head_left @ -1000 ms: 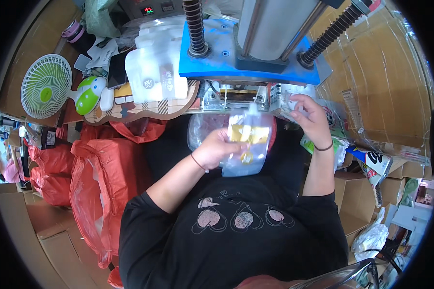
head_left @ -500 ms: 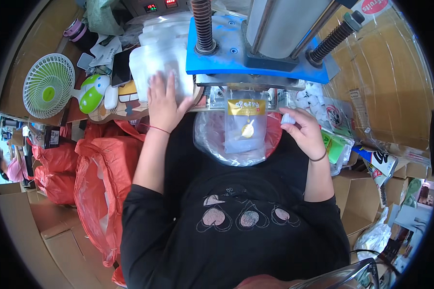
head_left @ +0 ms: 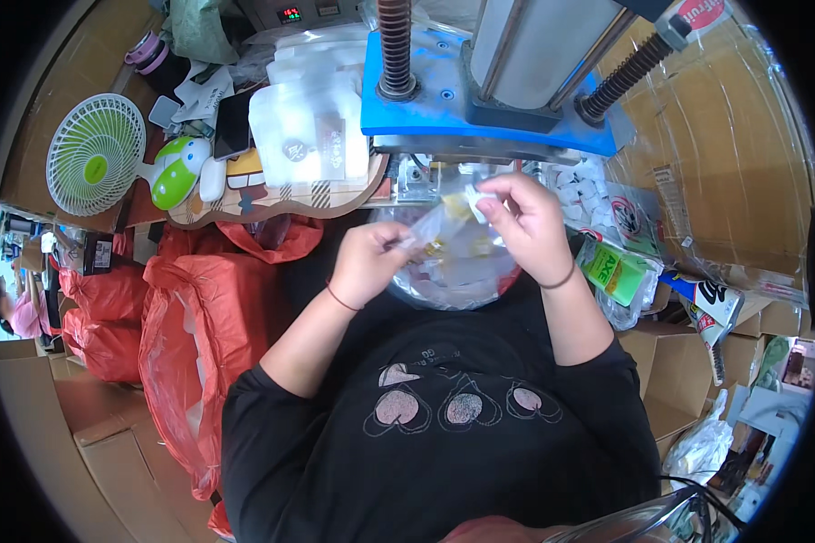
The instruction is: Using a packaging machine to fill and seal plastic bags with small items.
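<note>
A translucent pouch (head_left: 428, 232) with gold printing stretches between my two hands, tilted, in front of the press. My left hand (head_left: 369, 260) pinches its lower left end. At its upper right end, my right hand (head_left: 527, 226) grips a small white plastic piece (head_left: 476, 203) with thumb and forefinger; whether the piece sits in the pouch's opening I cannot tell. Beneath them is a clear plastic bag liner (head_left: 426, 294), with more gold print and translucent film showing in it. Above and beyond my hands stands the press with its blue plate (head_left: 426, 104).
A stack of flat translucent pouches (head_left: 303, 136) lies left of the press. Several small white pieces (head_left: 581, 195) are heaped to its right. A green and white fan (head_left: 97, 158), a phone (head_left: 233, 127) and red plastic bags (head_left: 199, 344) are on the left. A green packet (head_left: 614, 271) is at right.
My left hand has come from the pouch stack to the middle and now holds a pouch. My right hand has moved inward with the white piece. The pouch no longer hangs upright under the press.
</note>
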`<state>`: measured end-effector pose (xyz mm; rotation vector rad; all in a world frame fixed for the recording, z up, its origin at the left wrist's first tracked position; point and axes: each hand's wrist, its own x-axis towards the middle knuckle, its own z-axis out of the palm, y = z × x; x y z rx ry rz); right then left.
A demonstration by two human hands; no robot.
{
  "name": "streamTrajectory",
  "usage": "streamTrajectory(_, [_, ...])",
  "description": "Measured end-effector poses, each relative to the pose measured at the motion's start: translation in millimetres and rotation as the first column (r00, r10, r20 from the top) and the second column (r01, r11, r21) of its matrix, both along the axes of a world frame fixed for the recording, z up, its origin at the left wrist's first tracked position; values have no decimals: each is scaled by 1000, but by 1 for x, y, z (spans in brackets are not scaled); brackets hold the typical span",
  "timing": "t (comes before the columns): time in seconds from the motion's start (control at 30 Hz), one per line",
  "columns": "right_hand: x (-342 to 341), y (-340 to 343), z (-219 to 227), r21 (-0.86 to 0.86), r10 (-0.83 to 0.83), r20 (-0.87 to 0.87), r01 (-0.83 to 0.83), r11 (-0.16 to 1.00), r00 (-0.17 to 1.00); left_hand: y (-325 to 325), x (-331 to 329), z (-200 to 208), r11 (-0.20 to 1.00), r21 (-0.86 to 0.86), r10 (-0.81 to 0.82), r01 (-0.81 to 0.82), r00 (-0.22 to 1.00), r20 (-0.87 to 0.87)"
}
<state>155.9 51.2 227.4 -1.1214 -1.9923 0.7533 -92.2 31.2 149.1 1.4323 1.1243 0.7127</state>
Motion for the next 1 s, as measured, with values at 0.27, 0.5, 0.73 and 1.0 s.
streamTrajectory(0.27, [30,8,-2,8,124,159,-127,992,979,-18,46,-1,875,-410,-14,258,859,512])
streamTrajectory(0.5, [95,12,-1,174,-332,636,290,941,697,12,48,-8,818,-436,-54,374,806,589])
streamTrajectory(0.73, [120,20,-36,100,-291,713,318,943,638,38,49,6,861,-475,117,182,837,535])
streamTrajectory(1.0, [118,7,-45,373,-539,454,397,838,709,66,-44,6,510,858,682,63,578,-448])
